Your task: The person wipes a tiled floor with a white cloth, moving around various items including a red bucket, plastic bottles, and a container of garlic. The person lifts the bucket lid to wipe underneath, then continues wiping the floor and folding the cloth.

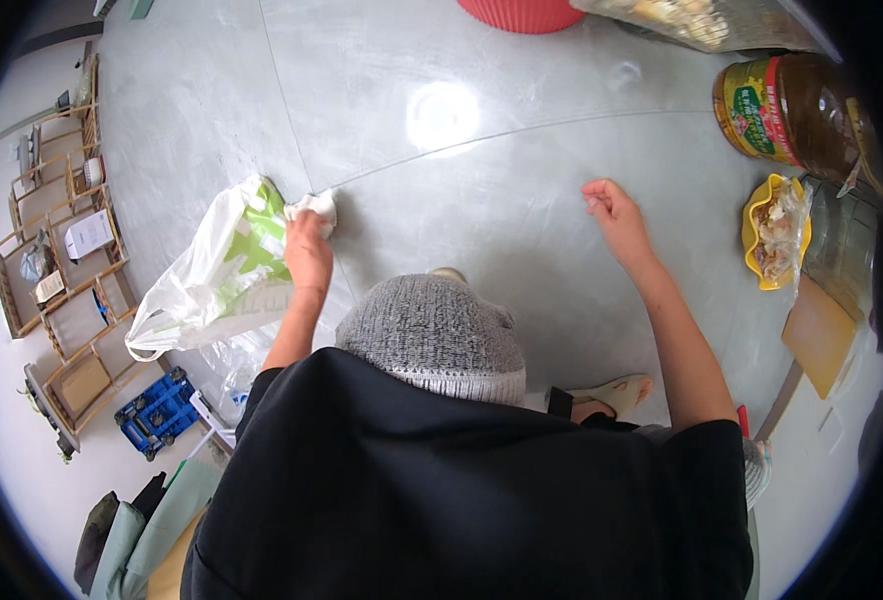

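On the left, my left hand [309, 251] has its fingers around a crumpled white cloth or paper wad [320, 204] above the grey floor [486, 202]. Right beside that hand lies a white and green plastic bag [220, 277], with clear plastic film [243, 356] below it. My right hand [612, 214] hovers over the floor at right, fingers curled together and nothing visible in them. Between my arms is a grey knitted textile [434, 330] with a ribbed pale edge. It hides part of the floor and most of a shoe tip [450, 274].
Along the right are a large bottle of brown liquid [809, 112], a yellow wavy-rimmed bowl [749, 232] with plastic-wrapped contents and a tan board [820, 337]. A red ribbed container [520, 13] stands ahead. Leftward are a wooden shelf [66, 217] and a blue wheeled platform [158, 412]. A sandalled foot [614, 396] shows below.
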`<act>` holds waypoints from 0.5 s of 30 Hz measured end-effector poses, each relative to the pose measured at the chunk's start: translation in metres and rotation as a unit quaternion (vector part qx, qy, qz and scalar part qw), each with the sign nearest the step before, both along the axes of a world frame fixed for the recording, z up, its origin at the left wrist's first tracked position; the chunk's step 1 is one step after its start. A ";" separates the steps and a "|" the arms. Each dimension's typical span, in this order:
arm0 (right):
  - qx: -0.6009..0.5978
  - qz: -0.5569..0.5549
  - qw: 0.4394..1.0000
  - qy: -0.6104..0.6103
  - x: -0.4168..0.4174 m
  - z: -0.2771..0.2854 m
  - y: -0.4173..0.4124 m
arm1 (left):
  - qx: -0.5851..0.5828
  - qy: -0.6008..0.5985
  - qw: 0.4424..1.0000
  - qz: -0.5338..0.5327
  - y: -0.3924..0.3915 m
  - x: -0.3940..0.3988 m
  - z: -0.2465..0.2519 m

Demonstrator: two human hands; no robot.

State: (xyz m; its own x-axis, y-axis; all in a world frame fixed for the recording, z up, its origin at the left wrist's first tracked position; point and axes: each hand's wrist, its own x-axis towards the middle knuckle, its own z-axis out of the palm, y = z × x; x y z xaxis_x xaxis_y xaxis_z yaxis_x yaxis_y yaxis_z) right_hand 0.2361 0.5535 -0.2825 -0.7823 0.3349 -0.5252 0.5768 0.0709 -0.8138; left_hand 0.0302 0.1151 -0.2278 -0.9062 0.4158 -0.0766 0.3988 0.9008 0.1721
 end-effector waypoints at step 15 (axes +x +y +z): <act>-0.461 -0.203 0.861 0.070 -0.075 0.097 -0.045 | 0.613 -0.664 0.386 0.184 0.219 -0.008 0.048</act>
